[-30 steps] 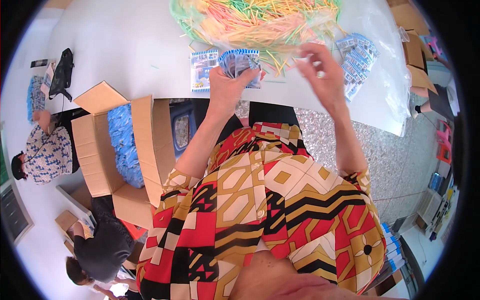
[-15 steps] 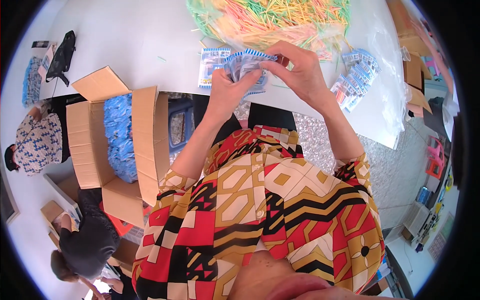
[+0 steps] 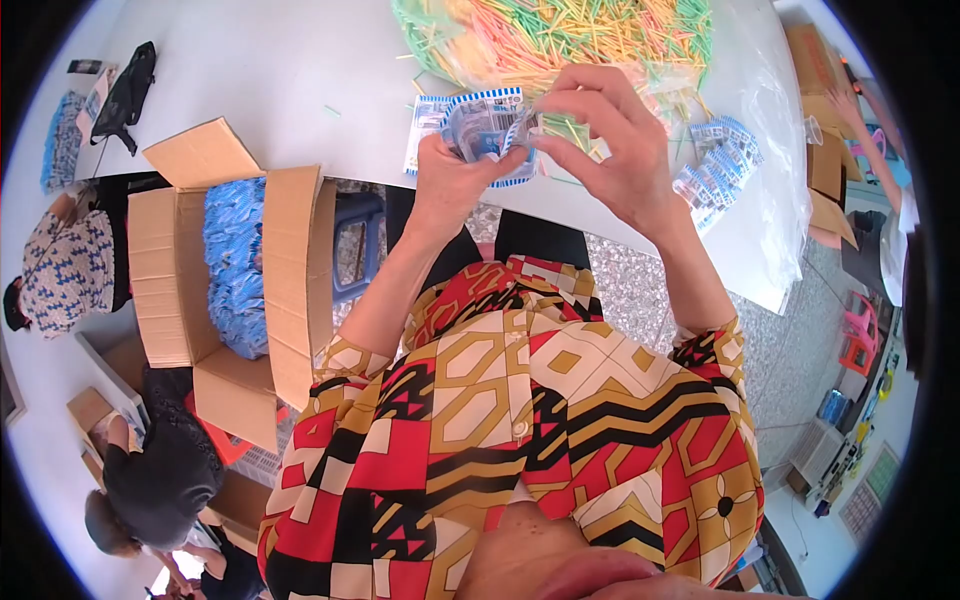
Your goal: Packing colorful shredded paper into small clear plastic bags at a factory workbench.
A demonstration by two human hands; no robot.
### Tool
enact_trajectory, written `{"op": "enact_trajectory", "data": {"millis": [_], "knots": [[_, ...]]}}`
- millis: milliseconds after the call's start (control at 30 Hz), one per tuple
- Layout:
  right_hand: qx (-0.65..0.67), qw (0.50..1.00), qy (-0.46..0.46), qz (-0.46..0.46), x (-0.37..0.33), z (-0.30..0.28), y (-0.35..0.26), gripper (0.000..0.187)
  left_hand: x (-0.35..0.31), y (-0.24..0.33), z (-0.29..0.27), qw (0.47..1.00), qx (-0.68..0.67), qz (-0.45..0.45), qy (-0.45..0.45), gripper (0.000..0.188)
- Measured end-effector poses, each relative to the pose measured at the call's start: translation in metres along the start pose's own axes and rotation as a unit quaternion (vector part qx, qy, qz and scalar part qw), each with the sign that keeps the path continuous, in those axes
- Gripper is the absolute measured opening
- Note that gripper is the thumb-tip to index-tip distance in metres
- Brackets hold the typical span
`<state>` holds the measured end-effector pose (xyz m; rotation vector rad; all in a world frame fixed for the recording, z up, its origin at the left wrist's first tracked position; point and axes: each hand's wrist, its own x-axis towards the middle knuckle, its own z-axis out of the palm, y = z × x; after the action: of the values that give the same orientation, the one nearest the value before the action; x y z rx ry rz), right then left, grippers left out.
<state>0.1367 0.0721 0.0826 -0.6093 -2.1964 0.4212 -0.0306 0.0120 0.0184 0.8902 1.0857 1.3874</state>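
Observation:
My left hand (image 3: pixel 450 185) grips a clear plastic packet (image 3: pixel 480 125) with blue-and-white striped edges, thumb on its front. The packet bulges at its right side. My right hand (image 3: pixel 620 150) is beside that side, thumb and fingers apart, fingertips close to the packet's edge. Whether they touch it I cannot tell. Thin green and yellow sticks (image 3: pixel 575 133) show in the gap between thumb and fingers. Another striped packet (image 3: pixel 418 120) lies flat on the table behind my left hand. Beyond my hands is a heap of pastel sticks (image 3: pixel 580 40) in clear plastic.
Several striped packets (image 3: pixel 722 165) lie right of my right hand, near clear plastic sheeting (image 3: pixel 775 130). An open cardboard box (image 3: pixel 290 300) full of blue packets (image 3: pixel 236 270) stands at my left, before a blue stool (image 3: pixel 355 245). People work at left; another person's arm (image 3: pixel 870 150) reaches in at right.
My right hand has parted its thumb and fingers from their pinch at the packet's right edge. The packet has turned and now bulges wider. My left hand keeps hold of it.

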Motion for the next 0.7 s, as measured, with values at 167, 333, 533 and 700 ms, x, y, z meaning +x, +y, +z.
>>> {"op": "enact_trajectory", "data": {"millis": [167,333,533,700], "knots": [[-0.027,0.999,-0.033,-0.026,-0.002,0.003,0.000,0.035,-0.001,0.000,0.002,1.000,-0.017,0.001,-0.003,0.021],[-0.015,0.999,-0.037,0.010,0.001,-0.002,-0.002,0.032,-0.003,0.002,0.001,0.999,-0.021,-0.029,-0.033,0.029],[0.136,0.961,-0.122,0.209,-0.001,-0.009,0.002,0.024,-0.008,0.000,0.002,0.998,-0.017,-0.046,-0.049,0.027],[0.263,0.922,-0.092,0.269,-0.007,-0.003,0.003,0.018,-0.008,0.006,0.006,0.998,-0.009,-0.027,-0.051,0.029]]}}
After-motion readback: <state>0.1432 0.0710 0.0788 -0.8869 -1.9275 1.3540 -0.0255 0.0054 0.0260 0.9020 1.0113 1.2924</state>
